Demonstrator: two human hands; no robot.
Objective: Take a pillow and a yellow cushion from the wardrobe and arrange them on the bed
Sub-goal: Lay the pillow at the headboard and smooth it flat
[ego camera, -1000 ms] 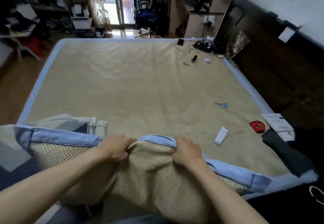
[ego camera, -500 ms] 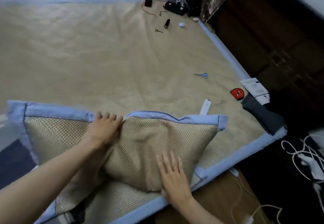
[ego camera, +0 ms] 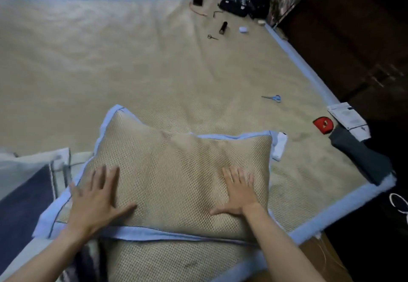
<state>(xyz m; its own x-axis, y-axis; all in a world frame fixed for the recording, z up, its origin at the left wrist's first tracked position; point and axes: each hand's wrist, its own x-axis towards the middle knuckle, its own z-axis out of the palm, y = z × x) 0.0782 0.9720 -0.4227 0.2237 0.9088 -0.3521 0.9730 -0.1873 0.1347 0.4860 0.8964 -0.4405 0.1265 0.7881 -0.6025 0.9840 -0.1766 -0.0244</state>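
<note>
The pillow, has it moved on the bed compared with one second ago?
Yes. The pillow now lies flat on the bed, farther right: its right edge reaches the white object, which earlier lay clear of it. Both hands press it flat.

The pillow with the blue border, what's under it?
The pillow lies on the bed's woven mat. Its right corner overlaps a white object, its left edge a folded blanket. Anything else beneath is hidden.

Left hand (ego camera: 95,202) and right hand (ego camera: 239,195) flat, fingers spread, apparently pressing down
</note>
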